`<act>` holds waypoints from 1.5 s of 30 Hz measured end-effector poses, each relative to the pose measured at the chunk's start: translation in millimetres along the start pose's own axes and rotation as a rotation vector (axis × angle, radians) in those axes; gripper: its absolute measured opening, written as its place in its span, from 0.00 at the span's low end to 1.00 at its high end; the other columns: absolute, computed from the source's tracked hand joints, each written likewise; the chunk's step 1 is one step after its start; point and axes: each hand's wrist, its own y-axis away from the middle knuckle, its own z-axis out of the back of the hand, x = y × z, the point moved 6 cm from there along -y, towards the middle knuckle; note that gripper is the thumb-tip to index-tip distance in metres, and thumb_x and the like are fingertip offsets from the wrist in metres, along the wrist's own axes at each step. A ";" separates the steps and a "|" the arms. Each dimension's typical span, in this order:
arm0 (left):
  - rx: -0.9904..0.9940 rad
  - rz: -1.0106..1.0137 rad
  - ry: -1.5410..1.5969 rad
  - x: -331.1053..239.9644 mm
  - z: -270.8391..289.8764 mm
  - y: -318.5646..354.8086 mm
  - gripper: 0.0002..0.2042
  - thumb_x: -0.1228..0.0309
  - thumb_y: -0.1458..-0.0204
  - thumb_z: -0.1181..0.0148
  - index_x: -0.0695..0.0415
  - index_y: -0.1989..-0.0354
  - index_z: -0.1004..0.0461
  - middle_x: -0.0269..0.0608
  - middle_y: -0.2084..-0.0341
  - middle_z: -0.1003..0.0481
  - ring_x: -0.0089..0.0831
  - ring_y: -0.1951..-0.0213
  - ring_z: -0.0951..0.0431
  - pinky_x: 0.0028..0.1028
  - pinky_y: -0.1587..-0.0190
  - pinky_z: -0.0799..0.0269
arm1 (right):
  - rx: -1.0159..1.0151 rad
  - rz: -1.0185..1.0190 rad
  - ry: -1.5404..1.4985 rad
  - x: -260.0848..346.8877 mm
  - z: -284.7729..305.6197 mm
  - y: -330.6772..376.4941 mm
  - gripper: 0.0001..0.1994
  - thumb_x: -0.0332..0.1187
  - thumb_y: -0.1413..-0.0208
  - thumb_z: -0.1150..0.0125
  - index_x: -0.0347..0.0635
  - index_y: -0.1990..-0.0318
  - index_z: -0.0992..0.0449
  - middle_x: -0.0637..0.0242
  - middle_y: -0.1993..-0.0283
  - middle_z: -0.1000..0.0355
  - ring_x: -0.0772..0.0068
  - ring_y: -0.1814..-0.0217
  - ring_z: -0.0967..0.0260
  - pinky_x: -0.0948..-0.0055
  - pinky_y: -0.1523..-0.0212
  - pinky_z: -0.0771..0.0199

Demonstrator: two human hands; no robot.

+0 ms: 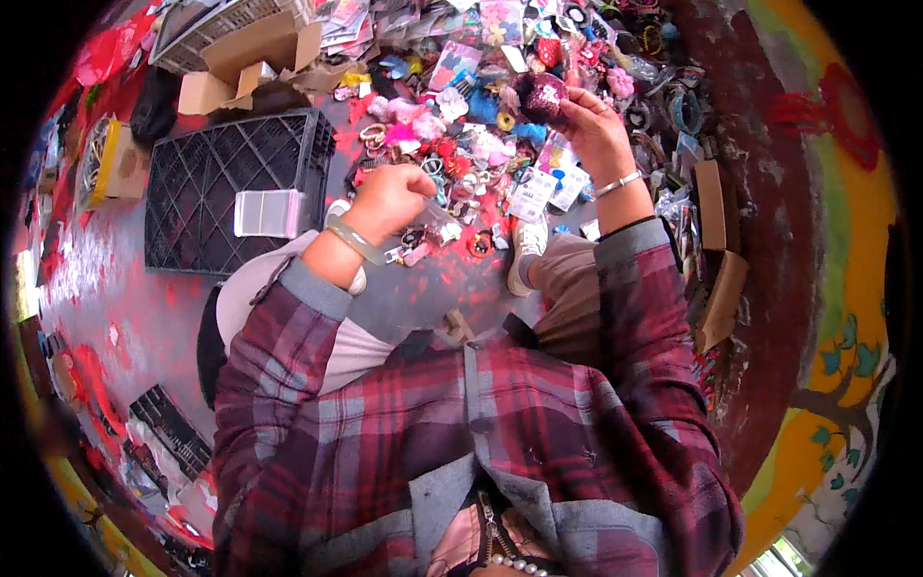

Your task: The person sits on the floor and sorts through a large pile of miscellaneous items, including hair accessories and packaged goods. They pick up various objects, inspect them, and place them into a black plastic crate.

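Note:
In my raised right hand (pixel 598 137), thumb and fingers pinch a round, dark red sequined piece (pixel 541 98). It is held over the far part of a spread heap of small trinkets and hair accessories (pixel 452 144). My left hand (pixel 385 204) is lower and nearer, above the heap's left edge, with its fingers closed. A clear plastic bag (pixel 442 225) shows at its fingertips and seems to be gripped there. White price cards (pixel 534 195) lie among the trinkets between my hands.
A black plastic crate (pixel 226 159) lies to the left, with a stack of clear plastic packets (pixel 267 213) on it. Behind it are an open cardboard box (pixel 207 93) and a pale basket (pixel 226 34). Cardboard flaps (pixel 723 298) stand at the right. My shoes (pixel 524 255) border the heap.

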 end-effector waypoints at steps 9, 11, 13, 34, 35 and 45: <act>0.226 -0.303 -0.379 2.6 -86.2 43.7 0.08 0.76 0.60 0.50 0.59 0.72 0.25 0.48 0.74 0.26 0.46 0.68 0.26 0.36 0.65 0.30 | -0.015 -0.339 1.059 -141.2 84.2 -35.1 0.08 0.30 0.53 0.45 0.39 0.66 0.24 0.61 0.70 0.26 0.65 0.69 0.28 0.69 0.65 0.28; 0.307 -0.250 -0.419 -1.5 -86.5 45.3 0.08 0.75 0.59 0.50 0.60 0.71 0.25 0.48 0.72 0.26 0.46 0.67 0.27 0.38 0.64 0.30 | 0.186 -0.132 1.614 -164.5 101.6 -43.9 0.10 0.36 0.55 0.49 0.48 0.67 0.23 0.56 0.63 0.27 0.53 0.62 0.29 0.61 0.59 0.29; 0.292 -0.271 -0.442 -5.3 -81.3 44.4 0.08 0.75 0.59 0.50 0.61 0.71 0.25 0.48 0.73 0.26 0.46 0.67 0.27 0.38 0.65 0.30 | 0.232 -0.192 1.781 -189.6 113.4 -47.1 0.11 0.34 0.56 0.48 0.51 0.64 0.22 0.56 0.64 0.27 0.53 0.62 0.29 0.64 0.60 0.29; 0.122 -0.236 -0.379 -15.2 -33.0 32.0 0.07 0.75 0.54 0.48 0.63 0.67 0.28 0.48 0.68 0.27 0.44 0.63 0.28 0.36 0.59 0.32 | -0.140 -0.392 1.338 -303.7 43.8 -77.9 0.12 0.35 0.55 0.43 0.46 0.61 0.25 0.50 0.61 0.29 0.52 0.56 0.31 0.64 0.56 0.32; 0.109 -0.230 -0.377 -13.5 -32.0 33.4 0.07 0.75 0.54 0.48 0.63 0.67 0.28 0.48 0.68 0.27 0.44 0.63 0.28 0.36 0.59 0.32 | -0.073 -0.411 1.361 -302.5 32.5 -76.9 0.11 0.34 0.55 0.43 0.47 0.61 0.25 0.50 0.61 0.28 0.52 0.57 0.31 0.63 0.57 0.31; 0.103 -0.307 -0.425 -22.0 -33.4 36.9 0.06 0.75 0.55 0.48 0.63 0.70 0.28 0.48 0.72 0.27 0.44 0.65 0.28 0.36 0.62 0.32 | 0.006 -0.497 1.146 -306.1 85.0 -75.0 0.15 0.40 0.60 0.38 0.40 0.65 0.25 0.56 0.66 0.26 0.62 0.65 0.28 0.67 0.63 0.29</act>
